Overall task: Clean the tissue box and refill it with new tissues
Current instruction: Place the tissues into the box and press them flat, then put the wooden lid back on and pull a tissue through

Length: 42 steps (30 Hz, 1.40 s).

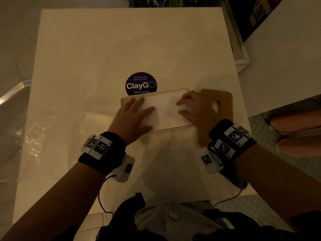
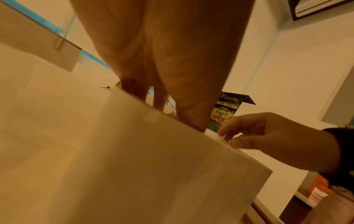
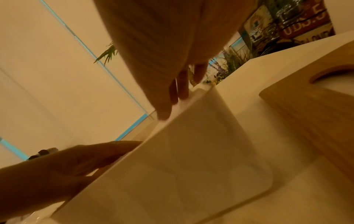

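Observation:
A white tissue box stands open-topped on the white table, filled with a stack of white tissues. My left hand lies flat on the left end of the stack, fingers straight. My right hand presses the right end with spread fingers. The left wrist view shows the box wall and the right hand at its top edge. From the right wrist, I see the box, my right fingers reaching down at its rim, and the left hand at the far end.
The wooden lid with an oval slot lies flat just right of the box, partly under my right wrist, as the right wrist view confirms for the lid. A crumpled clear plastic wrapper lies at the table's left. A round purple sticker sits behind the box.

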Tool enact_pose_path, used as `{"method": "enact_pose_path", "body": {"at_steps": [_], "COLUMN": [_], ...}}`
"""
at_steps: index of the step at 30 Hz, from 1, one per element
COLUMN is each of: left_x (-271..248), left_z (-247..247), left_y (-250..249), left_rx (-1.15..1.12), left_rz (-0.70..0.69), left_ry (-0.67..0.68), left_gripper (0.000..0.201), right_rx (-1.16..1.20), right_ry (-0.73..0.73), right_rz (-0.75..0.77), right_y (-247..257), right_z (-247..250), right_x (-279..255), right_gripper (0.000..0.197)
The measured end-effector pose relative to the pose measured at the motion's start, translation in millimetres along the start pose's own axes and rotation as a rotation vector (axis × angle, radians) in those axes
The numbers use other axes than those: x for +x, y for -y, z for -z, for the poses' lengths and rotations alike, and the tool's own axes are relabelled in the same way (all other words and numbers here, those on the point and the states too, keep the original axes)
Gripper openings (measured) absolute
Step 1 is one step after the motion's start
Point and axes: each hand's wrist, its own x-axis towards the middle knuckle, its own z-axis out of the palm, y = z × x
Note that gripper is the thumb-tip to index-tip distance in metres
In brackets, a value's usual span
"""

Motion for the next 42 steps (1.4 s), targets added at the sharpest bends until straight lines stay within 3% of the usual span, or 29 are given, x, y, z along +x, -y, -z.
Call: {"method": "enact_pose_path", "body": {"at_steps": [3, 10, 15, 19, 22, 24, 26, 27, 29, 31, 35, 38, 40, 42], "left_x": [2, 14, 15, 20, 29, 35, 37, 38, 38, 39, 38, 39, 39, 37], "left_z": [1, -10, 1, 13, 11, 6, 1, -1, -5, -6, -5, -5, -5, -3], "left_y": [-5, -18, -26, -45, -48, -46, -44, -42, -40, -40, -42, -41, -41, -44], "left_rx": [-0.047, -0.151, -0.402, -0.595, -0.735, -0.792, -0.844, -0.874, -0.942, -0.984, -1.008, -1.038, -1.044, -1.068], "left_rz": [-0.063, -0.108, -0.076, -0.06, -0.009, 0.07, 0.134, 0.154, 0.183, 0.201, 0.209, 0.221, 0.222, 0.22], "left_ry": [-0.146, -0.121, -0.386, -0.33, -0.297, -0.268, -0.268, -0.278, -0.295, -0.301, -0.297, -0.301, -0.304, -0.299], "left_gripper": [0.06, 0.056, 0.043, 0.051, 0.023, 0.009, 0.008, 0.009, 0.01, 0.008, 0.008, 0.008, 0.008, 0.007], "right_rx": [0.026, -0.033, -0.101, 0.046, 0.239, 0.344, 0.363, 0.35, 0.302, 0.216, 0.202, 0.423, 0.497, 0.437], "right_ry": [-0.188, -0.209, -0.185, -0.203, -0.222, -0.375, -0.49, -0.449, -0.199, -0.051, -0.128, -0.301, -0.409, -0.337], "right_rz": [-0.115, -0.14, -0.088, 0.024, 0.031, -0.095, -0.371, -0.534, -0.805, -0.907, -0.88, -0.876, -0.65, -0.304], "right_y": [-5, 1, 16, 41, 45, 34, 7, -10, -41, -57, -63, -54, -39, -17], "right_z": [6, 4, 14, 10, 7, 8, 8, 5, -7, -22, -35, -21, -6, 9], "right_x": [5, 12, 15, 17, 14, 6, -5, -11, -26, -38, -39, -36, -34, -31], "right_gripper": [0.035, 0.014, 0.013, 0.015, 0.017, 0.017, 0.023, 0.033, 0.063, 0.087, 0.092, 0.079, 0.069, 0.065]}}
